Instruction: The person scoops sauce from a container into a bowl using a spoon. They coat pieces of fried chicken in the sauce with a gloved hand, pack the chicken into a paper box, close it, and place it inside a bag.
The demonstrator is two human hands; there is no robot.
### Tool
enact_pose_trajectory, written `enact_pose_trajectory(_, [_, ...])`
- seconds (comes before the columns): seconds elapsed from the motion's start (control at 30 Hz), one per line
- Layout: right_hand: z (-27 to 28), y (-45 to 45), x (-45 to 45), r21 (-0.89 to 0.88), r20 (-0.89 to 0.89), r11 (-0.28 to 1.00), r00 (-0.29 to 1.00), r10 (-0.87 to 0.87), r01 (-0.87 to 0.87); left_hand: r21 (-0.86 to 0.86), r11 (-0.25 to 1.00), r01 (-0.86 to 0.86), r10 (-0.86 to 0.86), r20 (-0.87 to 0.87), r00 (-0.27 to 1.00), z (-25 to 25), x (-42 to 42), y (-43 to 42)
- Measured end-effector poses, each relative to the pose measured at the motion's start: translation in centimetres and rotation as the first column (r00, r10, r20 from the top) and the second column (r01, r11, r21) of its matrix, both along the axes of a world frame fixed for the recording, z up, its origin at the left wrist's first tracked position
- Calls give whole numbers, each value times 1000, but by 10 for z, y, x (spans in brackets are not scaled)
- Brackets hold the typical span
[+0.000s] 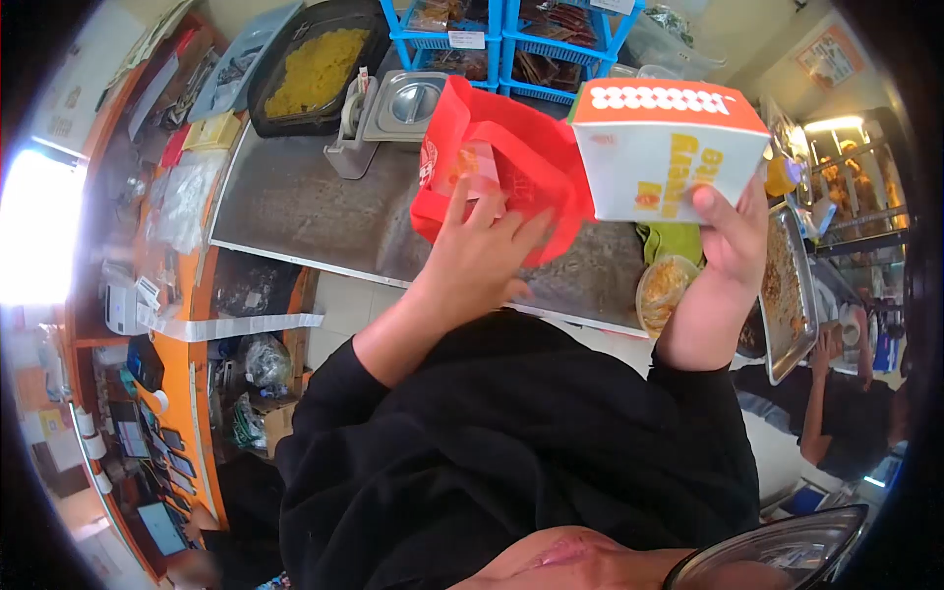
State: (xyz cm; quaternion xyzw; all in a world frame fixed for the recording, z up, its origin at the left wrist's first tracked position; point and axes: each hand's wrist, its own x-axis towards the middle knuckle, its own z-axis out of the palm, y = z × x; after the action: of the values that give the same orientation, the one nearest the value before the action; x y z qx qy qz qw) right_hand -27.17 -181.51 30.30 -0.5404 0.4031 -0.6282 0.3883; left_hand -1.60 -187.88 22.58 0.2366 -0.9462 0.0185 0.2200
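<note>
My right hand (736,228) holds up a white cardboard food box (629,162) with an orange top and yellow lettering, its thumb on the front. Just left of the box, a red carry bag (551,182) stands on the metal counter (324,211). My left hand (477,251) is at the mouth of this bag, with the fingers spread and stretched out. Behind its fingertips, a small white and red packet or card (475,162) shows in the bag. Whether the left fingers touch it, I cannot tell.
Along the back stand a black tray of yellow food (320,69), a tape dispenser (352,133), a lidded steel container (408,103) and blue basket racks (501,44). A plastic food container (667,290) is at the right. Other people (855,413) are at both sides.
</note>
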Motion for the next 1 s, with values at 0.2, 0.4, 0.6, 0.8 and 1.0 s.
enact_pose_trajectory(0.2, [-33, -45, 12, -76, -137, 987, 982, 133, -144, 761, 644, -76, 527, -370, 765, 15, 35, 20])
enact_pose_trajectory(0.4, [-40, -83, 61, -332, -882, 928, 405, -242, -168, 532, 680, 504, 455, -846, 279, 41, 61, 20])
enact_pose_trajectory(0.6, [-144, -112, 100, 352, -904, 905, 164, 395, -240, 633, 693, 345, 482, -763, 431, 39, 61, 40])
enact_pose_trajectory(0.8, [-174, -140, 112, 590, -789, 798, 124, 602, -122, 635, 665, 393, 479, -767, 426, 37, 59, 35])
enact_pose_trajectory(1.0, [-164, -115, 113, 376, -911, 925, 162, 379, -52, 651, 623, 434, 476, -756, 450, 37, 53, 32])
